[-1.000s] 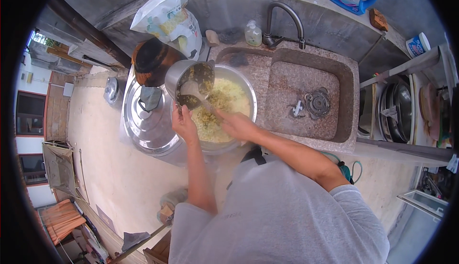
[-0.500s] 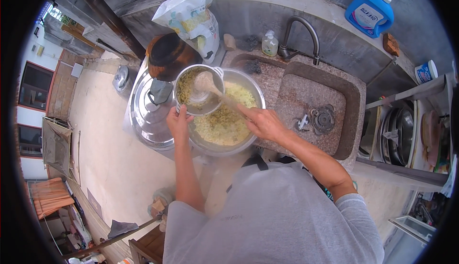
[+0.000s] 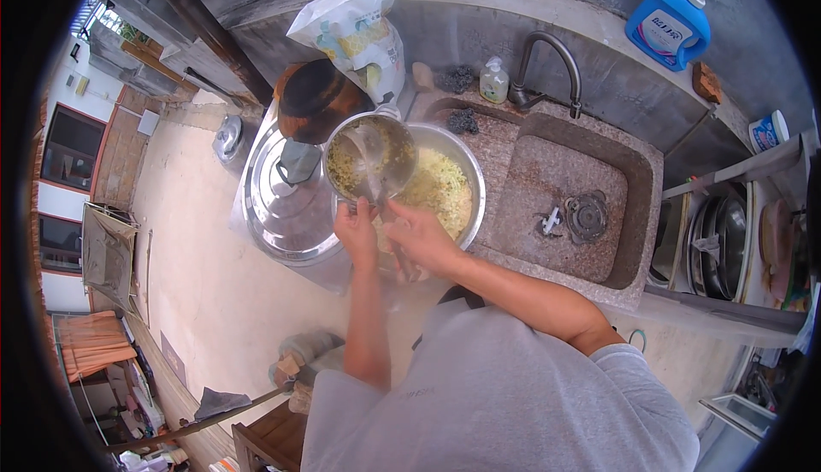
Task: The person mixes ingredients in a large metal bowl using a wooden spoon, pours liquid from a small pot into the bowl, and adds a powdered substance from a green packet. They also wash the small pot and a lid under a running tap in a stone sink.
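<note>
My left hand [image 3: 357,226] is closed on the near rim of a small metal pot [image 3: 398,152], tilted over the left part of a wide steel basin [image 3: 480,183]. Green-yellow bits cling to the pot's inner wall. In my right hand [image 3: 426,238] is a spatula [image 3: 369,154], its pale, motion-blurred head inside the pot and its handle slanting down between my hands. Loose, finely crumbled yellow food [image 3: 440,183] fills the basin, with darker green bits on top. The pot hides part of it.
Left of the basin stands a big lidded steel pot [image 3: 272,207], with a dark wooden vessel [image 3: 316,100] and a white bag [image 3: 363,40] behind. A stone sink [image 3: 590,198] with a faucet [image 3: 547,40] lies right. A blue jug [image 3: 671,27] sits on the ledge.
The small pot has shifted right and tilted. My right hand has moved left and nearer to me, drawing the spatula's handle down beside my left hand. The view has shifted slightly.
</note>
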`<action>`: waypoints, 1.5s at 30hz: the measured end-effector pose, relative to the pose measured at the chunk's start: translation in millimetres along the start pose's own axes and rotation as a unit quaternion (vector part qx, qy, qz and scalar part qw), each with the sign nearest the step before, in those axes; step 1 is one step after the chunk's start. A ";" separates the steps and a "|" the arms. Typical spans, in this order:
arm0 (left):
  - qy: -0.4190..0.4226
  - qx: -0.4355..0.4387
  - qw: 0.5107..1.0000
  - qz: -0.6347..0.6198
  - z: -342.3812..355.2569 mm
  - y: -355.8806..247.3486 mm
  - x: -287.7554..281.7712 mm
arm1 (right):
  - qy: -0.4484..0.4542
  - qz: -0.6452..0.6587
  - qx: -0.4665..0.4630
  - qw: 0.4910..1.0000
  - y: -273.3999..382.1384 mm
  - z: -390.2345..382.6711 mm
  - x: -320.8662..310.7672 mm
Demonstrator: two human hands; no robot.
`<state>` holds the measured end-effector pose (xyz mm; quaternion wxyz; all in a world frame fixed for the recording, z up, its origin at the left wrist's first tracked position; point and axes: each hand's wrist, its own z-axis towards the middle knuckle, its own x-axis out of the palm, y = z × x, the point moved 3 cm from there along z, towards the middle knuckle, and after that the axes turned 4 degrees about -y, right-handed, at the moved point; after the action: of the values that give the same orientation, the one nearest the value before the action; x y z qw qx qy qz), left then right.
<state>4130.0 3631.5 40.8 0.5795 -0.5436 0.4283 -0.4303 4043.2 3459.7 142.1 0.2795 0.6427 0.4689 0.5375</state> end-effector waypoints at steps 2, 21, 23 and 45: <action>0.006 -0.004 1.000 -0.003 6.6 0.9 -6.0 | -0.019 -0.044 0.012 0.999 -19.1 2.2 -6.0; -0.006 0.024 0.997 0.072 56.5 8.9 -33.6 | -0.035 -0.716 -0.183 0.673 5.4 -57.7 -129.5; 0.025 0.023 0.994 0.108 70.3 3.0 -40.1 | -0.029 -0.723 -0.192 0.663 13.1 -61.5 -129.1; 0.175 0.221 0.865 0.416 120.6 -91.4 -69.8 | 0.074 -0.843 -0.223 0.484 50.0 75.8 -71.1</action>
<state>4225.0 3726.9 139.2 0.7253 -0.0883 0.6026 -0.3209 4131.8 3386.3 134.6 0.6974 -0.1860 0.6692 0.1769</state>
